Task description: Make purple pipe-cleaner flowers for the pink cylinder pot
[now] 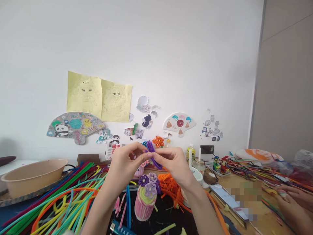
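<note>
Between both hands, raised above the table, is a small bundle of purple pipe cleaners (156, 162), its upper ends standing up past the fingertips. My left hand (130, 156) pinches it from the left with thumb and forefinger. From the right, my right hand (170, 160) grips the same bundle, its fingertips meeting the left ones. Below them stands a pink pipe-cleaner cupcake (145, 209) with a pale green top and purple flowers (149, 184) on it. Orange pipe-cleaner pieces (170, 187) lie heaped beside the cupcake, partly behind my right forearm.
Many coloured pipe cleaners (70, 199) spread across the left, near a beige basin (34, 173). A teal lighter (121, 228) lies at the front. A phone (228, 200) rests at the right, and another person's hands (292, 204) are at the far right edge.
</note>
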The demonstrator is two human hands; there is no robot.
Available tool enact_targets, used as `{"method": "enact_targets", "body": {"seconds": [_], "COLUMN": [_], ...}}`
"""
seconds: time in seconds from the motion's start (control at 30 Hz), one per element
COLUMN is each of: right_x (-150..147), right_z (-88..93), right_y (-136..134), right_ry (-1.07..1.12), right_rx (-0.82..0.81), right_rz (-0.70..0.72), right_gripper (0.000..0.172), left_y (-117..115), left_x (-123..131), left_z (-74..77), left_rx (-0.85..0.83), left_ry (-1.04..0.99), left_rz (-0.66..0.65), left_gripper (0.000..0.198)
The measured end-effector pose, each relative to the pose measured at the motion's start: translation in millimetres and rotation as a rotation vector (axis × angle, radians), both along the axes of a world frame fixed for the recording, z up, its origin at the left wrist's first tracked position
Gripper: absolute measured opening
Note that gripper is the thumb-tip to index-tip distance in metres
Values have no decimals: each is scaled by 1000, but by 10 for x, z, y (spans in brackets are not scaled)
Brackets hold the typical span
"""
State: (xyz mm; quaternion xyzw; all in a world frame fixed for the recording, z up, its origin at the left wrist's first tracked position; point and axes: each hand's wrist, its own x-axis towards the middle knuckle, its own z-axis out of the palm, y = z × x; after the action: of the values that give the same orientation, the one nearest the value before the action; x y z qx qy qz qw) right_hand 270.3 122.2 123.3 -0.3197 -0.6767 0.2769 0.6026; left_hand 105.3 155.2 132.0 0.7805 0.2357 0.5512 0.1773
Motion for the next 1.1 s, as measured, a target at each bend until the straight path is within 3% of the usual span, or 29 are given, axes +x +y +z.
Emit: {"method": "enact_targets", "body": {"seconds": [0.17,0.27,0.5,0.87,1.1], "right_x": [33,50,67,32,9], "right_z": [-8,5,41,65,83], "right_y": [-3,-38,-135,-147,-155], "right_ry": [-58,-83,-161,-199,-244], "right_rx": [-55,-75,-23,-11,37], "right_rz": [14,59,64,-74,-147], "right_gripper": [32,30,18,19,17], "left_y": [-34,-47,-79,-127,-194], "left_x": [-17,-19,-57,-81,-115], "left_z": [36,55,66,92,86], "left_rx": [379,494,378,540,528], "left_ry": [74,105,176,207,207], "left_rz": [128,140,3,136,194], "left_gripper": [19,13,12,17,11]}}
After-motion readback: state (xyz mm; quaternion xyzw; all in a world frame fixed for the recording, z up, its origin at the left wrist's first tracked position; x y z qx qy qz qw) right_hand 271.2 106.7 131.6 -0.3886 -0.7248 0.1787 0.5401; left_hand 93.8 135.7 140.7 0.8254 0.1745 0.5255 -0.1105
